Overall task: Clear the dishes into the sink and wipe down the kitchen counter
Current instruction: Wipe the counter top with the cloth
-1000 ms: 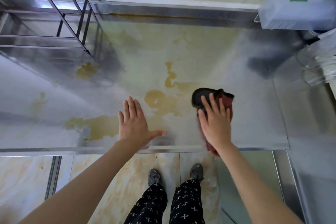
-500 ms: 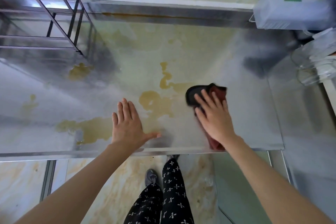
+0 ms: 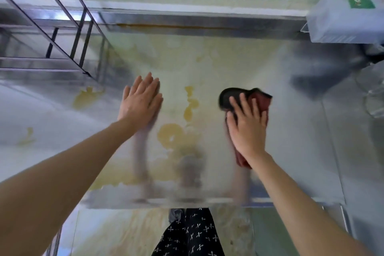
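Observation:
The steel counter (image 3: 291, 151) carries yellow-brown stains (image 3: 172, 135) across its middle and left. My right hand (image 3: 247, 129) presses flat on a dark red and black cloth (image 3: 259, 100), which lies right of the central stains. The cloth's black part sticks out beyond my fingertips. My left hand (image 3: 141, 104) lies flat on the counter with fingers together, left of the stains, holding nothing. No dishes are in sight.
A metal rack (image 3: 68, 33) stands at the back left. A white box with a green label (image 3: 345, 16) sits at the back right, and clear glassware (image 3: 374, 100) at the right edge. A frosted window runs along the back. My patterned trousers show below the counter edge.
My left hand has slid away from the front edge toward the back of the counter. My right hand and the cloth have shifted slightly farther from the front edge. The view has moved closer.

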Demonstrator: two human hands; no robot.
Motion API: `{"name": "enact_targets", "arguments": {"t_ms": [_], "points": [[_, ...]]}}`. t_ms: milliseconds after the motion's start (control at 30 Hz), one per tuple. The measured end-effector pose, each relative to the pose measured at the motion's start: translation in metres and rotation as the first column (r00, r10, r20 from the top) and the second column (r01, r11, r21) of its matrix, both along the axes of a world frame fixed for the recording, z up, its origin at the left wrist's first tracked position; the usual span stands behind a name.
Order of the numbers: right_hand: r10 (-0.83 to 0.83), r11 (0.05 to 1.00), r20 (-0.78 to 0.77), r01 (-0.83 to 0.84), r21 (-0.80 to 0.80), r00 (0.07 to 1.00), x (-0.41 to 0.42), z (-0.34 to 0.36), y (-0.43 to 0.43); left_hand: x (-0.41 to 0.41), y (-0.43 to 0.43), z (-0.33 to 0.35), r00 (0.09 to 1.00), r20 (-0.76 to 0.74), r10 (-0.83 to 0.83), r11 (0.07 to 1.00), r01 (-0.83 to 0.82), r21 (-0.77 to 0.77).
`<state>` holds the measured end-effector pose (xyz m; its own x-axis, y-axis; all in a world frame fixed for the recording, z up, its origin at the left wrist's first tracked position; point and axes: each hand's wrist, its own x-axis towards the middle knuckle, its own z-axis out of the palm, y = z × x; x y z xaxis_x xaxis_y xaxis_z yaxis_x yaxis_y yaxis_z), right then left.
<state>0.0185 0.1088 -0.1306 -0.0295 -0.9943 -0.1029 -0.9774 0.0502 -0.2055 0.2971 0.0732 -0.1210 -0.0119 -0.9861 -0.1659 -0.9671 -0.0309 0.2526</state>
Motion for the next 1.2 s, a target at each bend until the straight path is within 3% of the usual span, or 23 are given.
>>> {"name": "enact_targets", "arguments": {"t_ms": [100,133,267,367,467,567,600,667,767,867,1000,1067,1200], "points": [[-0.200,0.980,0.055,0.201,-0.009,0.978,0.015,-0.003,-0.013,-0.006,0.002,-0.012,0.999,0.035,0.007,1.000,-0.008,0.006],[-0.163,0.985,0.060,0.166,-0.047,0.985,0.028,-0.004,-0.007,-0.007,0.004,-0.012,0.999,0.046,0.015,1.000,-0.015,-0.006],[0.231,0.972,0.024,-0.229,-0.053,0.973,0.058,-0.007,0.022,-0.007,0.005,-0.012,0.998,0.061,0.013,1.000,-0.013,-0.004],[0.325,0.942,-0.020,-0.326,-0.076,0.945,0.024,-0.008,-0.006,-0.007,0.004,-0.011,0.997,0.070,0.014,1.000,-0.014,-0.002],[0.094,0.993,-0.042,-0.096,-0.064,0.995,-0.017,-0.006,-0.044,-0.006,0.005,-0.013,0.997,0.071,0.010,1.000,-0.011,0.003],[-0.137,0.989,0.003,0.137,-0.055,0.991,-0.001,-0.006,-0.052,-0.006,0.004,-0.014,0.998,0.067,0.006,1.000,-0.006,0.006],[-0.093,0.992,0.016,0.094,-0.084,0.996,0.013,-0.006,-0.043,-0.006,0.004,-0.014,0.998,0.066,0.004,1.000,-0.004,0.007],[0.148,0.983,0.019,-0.145,-0.116,0.989,0.039,-0.007,-0.016,-0.006,0.004,-0.015,0.997,0.072,0.004,1.000,-0.004,0.003],[0.387,0.920,0.024,-0.384,-0.075,0.922,0.035,-0.007,-0.001,-0.005,0.006,-0.016,0.996,0.090,0.005,1.000,-0.006,0.011],[0.291,0.953,0.005,-0.289,-0.094,0.957,0.006,-0.008,-0.041,-0.006,0.005,-0.015,0.997,0.082,0.004,1.000,-0.005,0.014],[-0.050,0.997,0.024,0.051,-0.065,0.998,-0.016,-0.005,-0.100,-0.005,0.003,-0.016,0.996,0.091,0.006,1.000,-0.008,0.016],[-0.133,0.987,0.045,0.136,-0.081,0.990,-0.002,-0.007,-0.103,-0.005,0.003,-0.015,0.996,0.088,0.005,1.000,-0.007,0.019],[0.217,0.972,0.042,-0.212,-0.102,0.975,0.030,-0.008,-0.064,-0.008,0.003,-0.012,0.997,0.082,0.011,1.000,-0.012,0.006]]}}
